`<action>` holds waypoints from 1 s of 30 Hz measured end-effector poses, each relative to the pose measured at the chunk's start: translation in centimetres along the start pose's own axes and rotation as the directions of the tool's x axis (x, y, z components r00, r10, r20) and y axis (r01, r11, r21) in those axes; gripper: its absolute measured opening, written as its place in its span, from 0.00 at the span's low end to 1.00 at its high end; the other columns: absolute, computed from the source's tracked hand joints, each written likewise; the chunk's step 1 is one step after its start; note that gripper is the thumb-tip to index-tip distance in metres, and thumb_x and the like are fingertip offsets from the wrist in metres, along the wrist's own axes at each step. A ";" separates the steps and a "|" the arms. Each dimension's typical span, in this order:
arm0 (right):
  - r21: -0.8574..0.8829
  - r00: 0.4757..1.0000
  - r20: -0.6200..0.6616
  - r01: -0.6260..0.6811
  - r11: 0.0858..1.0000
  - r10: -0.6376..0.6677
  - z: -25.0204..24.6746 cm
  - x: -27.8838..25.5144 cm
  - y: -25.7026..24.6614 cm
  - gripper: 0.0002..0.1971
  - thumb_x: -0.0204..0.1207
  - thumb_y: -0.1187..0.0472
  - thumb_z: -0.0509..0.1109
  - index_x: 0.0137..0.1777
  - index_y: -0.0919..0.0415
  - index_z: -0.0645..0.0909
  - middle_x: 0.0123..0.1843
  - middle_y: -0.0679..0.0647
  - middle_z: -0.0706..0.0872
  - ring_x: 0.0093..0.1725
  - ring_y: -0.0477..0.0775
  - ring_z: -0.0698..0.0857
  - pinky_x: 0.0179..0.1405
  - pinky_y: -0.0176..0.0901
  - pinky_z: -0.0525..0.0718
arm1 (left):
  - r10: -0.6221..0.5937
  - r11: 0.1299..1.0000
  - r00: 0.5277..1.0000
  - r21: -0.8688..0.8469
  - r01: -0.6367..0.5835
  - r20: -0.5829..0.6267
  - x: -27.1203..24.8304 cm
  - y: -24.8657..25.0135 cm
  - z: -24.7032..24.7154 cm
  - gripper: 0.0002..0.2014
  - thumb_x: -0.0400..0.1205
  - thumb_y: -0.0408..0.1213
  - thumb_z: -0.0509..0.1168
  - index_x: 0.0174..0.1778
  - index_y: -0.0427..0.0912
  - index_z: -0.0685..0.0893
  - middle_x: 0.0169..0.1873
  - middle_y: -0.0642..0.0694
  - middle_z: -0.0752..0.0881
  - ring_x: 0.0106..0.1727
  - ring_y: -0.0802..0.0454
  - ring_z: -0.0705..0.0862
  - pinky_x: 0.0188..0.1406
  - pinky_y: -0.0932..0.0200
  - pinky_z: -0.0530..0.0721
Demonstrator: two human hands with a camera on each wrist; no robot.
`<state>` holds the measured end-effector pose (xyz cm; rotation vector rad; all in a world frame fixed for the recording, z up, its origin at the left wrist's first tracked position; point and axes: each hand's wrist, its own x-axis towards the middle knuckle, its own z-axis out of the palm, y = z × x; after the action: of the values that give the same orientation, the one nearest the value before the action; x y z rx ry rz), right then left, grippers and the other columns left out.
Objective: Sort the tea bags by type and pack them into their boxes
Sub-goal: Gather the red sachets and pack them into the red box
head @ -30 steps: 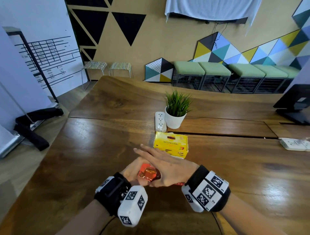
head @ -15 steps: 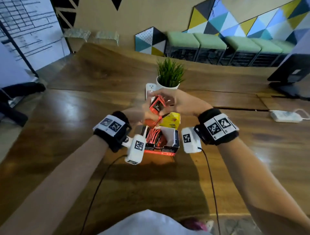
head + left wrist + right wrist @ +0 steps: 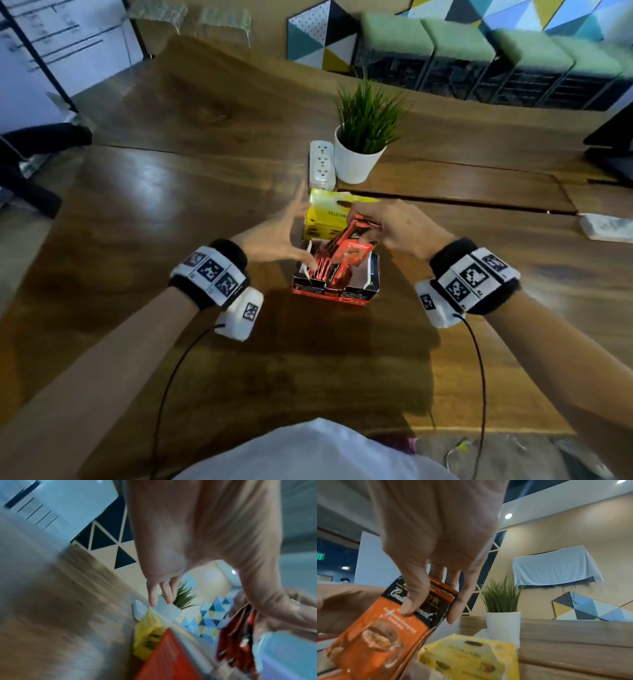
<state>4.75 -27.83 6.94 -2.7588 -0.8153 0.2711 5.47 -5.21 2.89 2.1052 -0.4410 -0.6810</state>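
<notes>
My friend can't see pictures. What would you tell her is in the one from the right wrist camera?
A right hand pinches a small stack of orange and black tea bag packets between thumb and fingers. Just below sits a closed yellow tea box on a wooden table, with a green plant in a white pot behind it.

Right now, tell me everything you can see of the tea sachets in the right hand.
The tea sachets are flat orange foil packets with a black top band, white script lettering and a printed glass cup of tea. The right hand pinches several stacked together at their top edge, thumb in front, fingers behind. They hang tilted, lower ends dipping into the open red box, among sachets already standing there.
</notes>
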 end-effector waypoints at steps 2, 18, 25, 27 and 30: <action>-0.045 0.999 0.042 0.001 0.999 0.000 0.6 -0.6 0.0 0.16 0.76 0.63 0.69 0.64 0.56 0.75 0.62 0.53 0.85 0.53 0.60 0.84 0.44 0.49 0.80 | -0.075 0.979 0.997 0.192 0.069 0.023 -0.4 -1.5 0.8 0.69 0.62 0.44 0.81 0.77 0.56 0.27 0.83 0.45 0.43 0.83 0.44 0.45 0.80 0.33 0.46; -0.466 0.916 0.337 0.363 0.807 -0.217 2.3 0.7 -3.1 0.18 0.82 0.63 0.61 0.71 0.52 0.68 0.55 0.56 0.83 0.54 0.58 0.82 0.42 0.51 0.86 | -0.083 0.944 0.996 0.322 0.073 0.015 -0.4 -1.7 3.6 0.48 0.72 0.32 0.75 0.81 0.50 0.52 0.72 0.44 0.64 0.74 0.46 0.67 0.76 0.47 0.68; -0.493 0.880 0.452 0.384 0.781 -0.147 3.1 0.9 -3.4 0.19 0.83 0.64 0.59 0.72 0.53 0.70 0.45 0.57 0.81 0.42 0.58 0.83 0.34 0.43 0.77 | -0.076 0.954 0.997 0.290 0.069 0.015 -0.6 -1.5 3.5 0.60 0.70 0.30 0.76 0.79 0.53 0.31 0.79 0.40 0.58 0.78 0.45 0.65 0.76 0.41 0.66; -0.479 0.889 0.432 0.368 0.797 -0.151 3.5 0.9 -3.4 0.19 0.83 0.67 0.58 0.72 0.55 0.71 0.54 0.60 0.80 0.47 0.61 0.85 0.34 0.45 0.78 | -0.063 0.963 0.998 0.263 0.062 -0.003 -0.7 -1.8 3.6 0.61 0.70 0.31 0.76 0.79 0.52 0.30 0.81 0.41 0.54 0.79 0.45 0.63 0.76 0.43 0.64; -0.424 0.916 0.369 0.315 0.849 -0.155 4.4 1.0 -2.8 0.19 0.81 0.70 0.57 0.71 0.58 0.71 0.60 0.58 0.80 0.57 0.62 0.82 0.35 0.45 0.74 | -0.055 0.976 0.998 0.208 0.062 -0.039 -0.8 -2.3 3.9 0.62 0.69 0.33 0.77 0.78 0.53 0.28 0.82 0.42 0.53 0.80 0.46 0.62 0.77 0.44 0.62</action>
<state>3.08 -24.16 3.49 -3.0529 -1.4800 0.5497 2.59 -5.90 -0.58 2.3330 -0.4506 -0.6556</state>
